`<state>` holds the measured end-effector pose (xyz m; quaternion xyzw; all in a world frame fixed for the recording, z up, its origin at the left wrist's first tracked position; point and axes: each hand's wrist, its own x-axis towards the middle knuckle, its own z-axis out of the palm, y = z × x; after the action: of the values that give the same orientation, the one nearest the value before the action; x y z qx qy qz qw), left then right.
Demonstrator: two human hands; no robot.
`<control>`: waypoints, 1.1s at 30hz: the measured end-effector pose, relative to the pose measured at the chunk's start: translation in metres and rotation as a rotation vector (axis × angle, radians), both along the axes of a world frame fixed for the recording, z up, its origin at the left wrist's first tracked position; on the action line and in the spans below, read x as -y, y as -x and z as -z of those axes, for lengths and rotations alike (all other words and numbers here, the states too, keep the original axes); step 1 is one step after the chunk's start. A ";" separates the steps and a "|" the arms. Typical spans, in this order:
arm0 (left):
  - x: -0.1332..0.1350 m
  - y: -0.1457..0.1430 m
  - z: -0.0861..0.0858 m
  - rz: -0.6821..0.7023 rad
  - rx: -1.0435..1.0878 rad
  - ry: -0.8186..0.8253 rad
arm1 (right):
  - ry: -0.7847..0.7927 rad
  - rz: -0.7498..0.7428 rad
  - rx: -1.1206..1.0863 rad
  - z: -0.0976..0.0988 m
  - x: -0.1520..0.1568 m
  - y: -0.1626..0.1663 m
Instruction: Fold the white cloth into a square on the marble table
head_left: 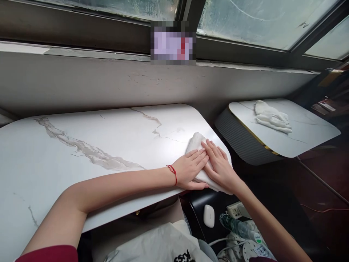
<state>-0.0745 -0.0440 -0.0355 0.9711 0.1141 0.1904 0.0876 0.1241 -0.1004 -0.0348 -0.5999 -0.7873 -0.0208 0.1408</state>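
1. A white cloth [195, 143] lies folded on the right end of a white marble-patterned desk [109, 131], close to its rounded corner and its near edge.
2. Both hands lie on top of the cloth. One end of it shows beyond the fingertips toward the wall, and another strip shows below the palms at the desk's edge.
3. The left hand [189, 169] rests flat with its fingers straight and together, covering the left part of the cloth. It presses down and grips nothing.
4. The right hand [219, 165] is also spread flat, palm down on the right part of the cloth, with nothing clasped in it.
5. The two hands meet over the middle of the cloth, the left fingertips touching the side of the right hand.
6. A thin red bracelet [172, 171] circles the left wrist, and the left forearm lies along the desk's near edge.
7. Behind the desk runs a grey wall under a window [259, 18] with smeared glass.
8. To the right, well apart, stands a second desk [308, 138] with a crumpled white rag [272, 118] lying on it.
9. Below the hands, under the desk's edge, sit a small white box [208, 215], a power strip [235, 210], a plastic bottle [236, 225] lying on its side, and a white bag [160, 243].
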 end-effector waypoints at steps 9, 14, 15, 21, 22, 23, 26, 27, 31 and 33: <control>-0.071 -0.039 0.002 -0.047 -0.042 -0.011 | -0.027 0.046 0.010 0.010 -0.078 -0.035; -0.098 -0.054 -0.001 -0.131 -0.056 -0.048 | -0.064 0.029 -0.072 0.013 -0.119 -0.048; -0.103 -0.055 -0.002 -0.147 -0.059 -0.053 | -0.060 0.025 -0.080 0.013 -0.126 -0.050; -0.144 -0.054 -0.002 -0.207 -0.102 -0.021 | -0.063 0.027 -0.104 0.012 -0.177 -0.047; -0.152 -0.052 -0.002 -0.219 -0.096 -0.015 | -0.067 0.024 -0.113 0.012 -0.187 -0.045; -0.160 -0.050 -0.002 -0.234 -0.091 -0.012 | -0.072 0.021 -0.124 0.013 -0.197 -0.042; -0.179 -0.042 -0.002 -0.295 -0.087 -0.023 | -0.105 -0.008 -0.155 0.015 -0.226 -0.034; -0.183 -0.039 -0.002 -0.320 -0.086 -0.024 | -0.119 -0.022 -0.160 0.015 -0.234 -0.031; -0.197 -0.027 -0.003 -0.406 -0.089 -0.007 | -0.183 -0.041 -0.174 0.017 -0.263 -0.017; -0.203 -0.021 -0.004 -0.436 -0.085 -0.012 | -0.199 -0.041 -0.187 0.017 -0.274 -0.009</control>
<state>-0.0534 0.1586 -0.0311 0.9312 0.3237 0.1641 0.0339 0.1329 0.1734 -0.0519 -0.5663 -0.7769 -0.0399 0.2725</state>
